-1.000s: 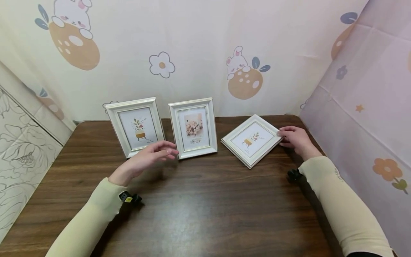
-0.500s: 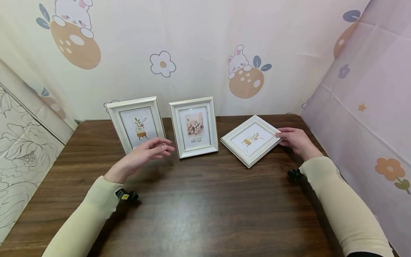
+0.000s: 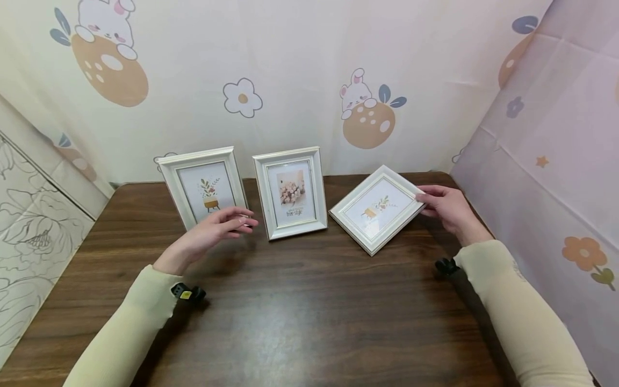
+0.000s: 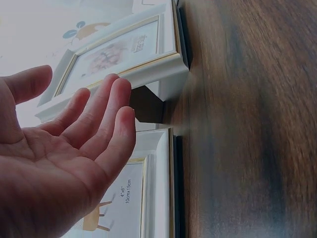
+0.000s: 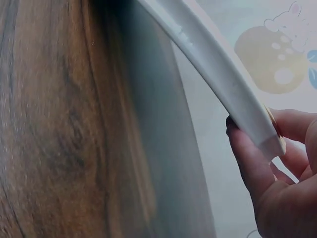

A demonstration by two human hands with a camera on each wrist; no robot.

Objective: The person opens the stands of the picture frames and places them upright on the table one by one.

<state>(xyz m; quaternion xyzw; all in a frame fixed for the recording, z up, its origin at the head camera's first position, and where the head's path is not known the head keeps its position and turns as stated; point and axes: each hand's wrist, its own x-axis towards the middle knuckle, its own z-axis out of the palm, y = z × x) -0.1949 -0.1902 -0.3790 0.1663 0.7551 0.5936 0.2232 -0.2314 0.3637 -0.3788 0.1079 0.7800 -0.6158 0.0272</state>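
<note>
On the right, my right hand [image 3: 452, 212] pinches the corner of a white picture frame [image 3: 353, 201] with a potted-plant print. The frame is tilted up from the table on that side; in the right wrist view its white edge [image 5: 218, 69] sits between thumb and fingers. My left hand [image 3: 208, 234] is held with loosely bent fingers and nothing in it, overlapping the lower part of the left standing picture frame [image 3: 176, 185]. Its fingertips point toward the middle standing picture frame [image 3: 290, 232], which shows a rose print and, in the left wrist view, a dark support leg [image 4: 147, 105].
A dark wood-grain table [image 3: 300, 322] lies beneath everything. Behind it hangs a pale curtain [image 3: 290, 48] with rabbit and flower prints, and another printed cloth [image 3: 556, 199] borders the right side. A line-drawn floral panel [image 3: 38, 242] stands at the left.
The right picture frame has been raised at my right hand's corner and tilts more than before. My left hand has drawn slightly left, away from the middle frame.
</note>
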